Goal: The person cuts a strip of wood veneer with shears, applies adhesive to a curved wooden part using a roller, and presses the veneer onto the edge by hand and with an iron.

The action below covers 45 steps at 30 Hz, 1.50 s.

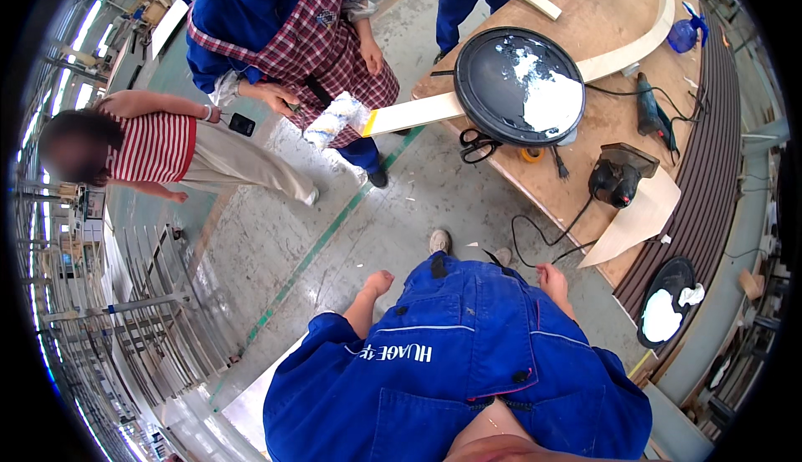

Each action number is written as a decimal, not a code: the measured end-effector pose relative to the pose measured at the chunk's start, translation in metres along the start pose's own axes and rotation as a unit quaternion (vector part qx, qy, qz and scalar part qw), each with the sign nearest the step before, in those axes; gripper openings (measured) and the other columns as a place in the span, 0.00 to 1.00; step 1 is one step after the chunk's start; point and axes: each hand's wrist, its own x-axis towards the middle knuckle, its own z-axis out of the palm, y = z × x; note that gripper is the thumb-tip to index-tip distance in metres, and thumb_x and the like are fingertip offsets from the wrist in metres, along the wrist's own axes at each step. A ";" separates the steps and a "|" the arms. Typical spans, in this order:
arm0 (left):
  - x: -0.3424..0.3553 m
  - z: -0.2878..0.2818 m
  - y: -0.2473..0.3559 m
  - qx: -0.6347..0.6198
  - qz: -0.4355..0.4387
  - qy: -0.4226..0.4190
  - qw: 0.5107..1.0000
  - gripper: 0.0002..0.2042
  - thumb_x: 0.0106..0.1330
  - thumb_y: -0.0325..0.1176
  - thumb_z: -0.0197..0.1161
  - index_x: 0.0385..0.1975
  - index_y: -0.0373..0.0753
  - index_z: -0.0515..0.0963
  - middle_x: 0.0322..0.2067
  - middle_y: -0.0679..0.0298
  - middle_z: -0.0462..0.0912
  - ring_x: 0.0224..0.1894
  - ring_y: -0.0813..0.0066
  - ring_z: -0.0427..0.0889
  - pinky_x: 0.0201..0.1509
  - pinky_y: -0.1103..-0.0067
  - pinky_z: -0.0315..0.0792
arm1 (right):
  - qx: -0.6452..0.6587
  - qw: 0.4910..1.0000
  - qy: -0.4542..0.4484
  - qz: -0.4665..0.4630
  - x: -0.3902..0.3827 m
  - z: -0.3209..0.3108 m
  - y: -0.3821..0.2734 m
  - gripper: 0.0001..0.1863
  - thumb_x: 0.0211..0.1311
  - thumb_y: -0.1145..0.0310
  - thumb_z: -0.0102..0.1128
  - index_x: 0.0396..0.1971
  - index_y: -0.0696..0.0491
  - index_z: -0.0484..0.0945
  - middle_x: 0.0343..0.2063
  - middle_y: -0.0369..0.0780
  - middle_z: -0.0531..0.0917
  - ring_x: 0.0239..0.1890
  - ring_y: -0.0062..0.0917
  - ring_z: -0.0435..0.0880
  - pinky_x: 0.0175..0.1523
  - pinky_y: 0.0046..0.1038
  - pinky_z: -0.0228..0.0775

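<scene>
My left hand hangs beside my blue work jacket over the floor, fingers curled in, with nothing visible in it. My right hand is low by the near corner of the wooden worktable, close to a looping black cable. Whether it touches the cable, I cannot tell. On the table lies a round black lid with white paste on it. A pale wooden strip juts from under the lid, a mottled white pad at its outer end. Black-handled scissors hang at the table edge.
A black power tool, a thin pale sheet, another tool, a curved wooden strip and a blue spray bottle are on the table. A second pasty lid lies right. Co-workers stand across and left.
</scene>
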 end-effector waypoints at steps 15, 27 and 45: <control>0.014 -0.005 0.014 0.000 0.028 -0.004 1.000 0.19 0.65 0.49 0.54 0.43 0.42 0.82 0.44 0.52 0.83 0.50 0.52 0.80 0.54 0.64 0.73 | -0.002 1.000 0.015 -0.002 -0.016 0.008 -0.012 0.10 0.62 0.72 0.51 0.39 0.50 0.79 0.35 0.42 0.85 0.39 0.36 0.85 0.43 0.36 0.76; 0.009 -0.001 0.009 0.009 0.034 -0.012 0.999 0.18 0.66 0.47 0.53 0.43 0.42 0.82 0.44 0.52 0.83 0.50 0.51 0.79 0.55 0.64 0.73 | -0.014 0.999 -0.023 0.026 -0.016 0.020 0.007 0.10 0.63 0.66 0.53 0.42 0.48 0.79 0.33 0.43 0.86 0.36 0.38 0.85 0.42 0.37 0.76; 0.003 -0.010 0.025 0.004 0.035 -0.008 0.999 0.18 0.66 0.46 0.52 0.41 0.41 0.83 0.43 0.51 0.83 0.49 0.51 0.80 0.54 0.64 0.73 | -0.053 0.979 -0.158 0.117 -0.007 0.078 0.133 0.16 0.60 0.58 0.55 0.39 0.53 0.83 0.38 0.51 0.84 0.45 0.47 0.82 0.48 0.39 0.73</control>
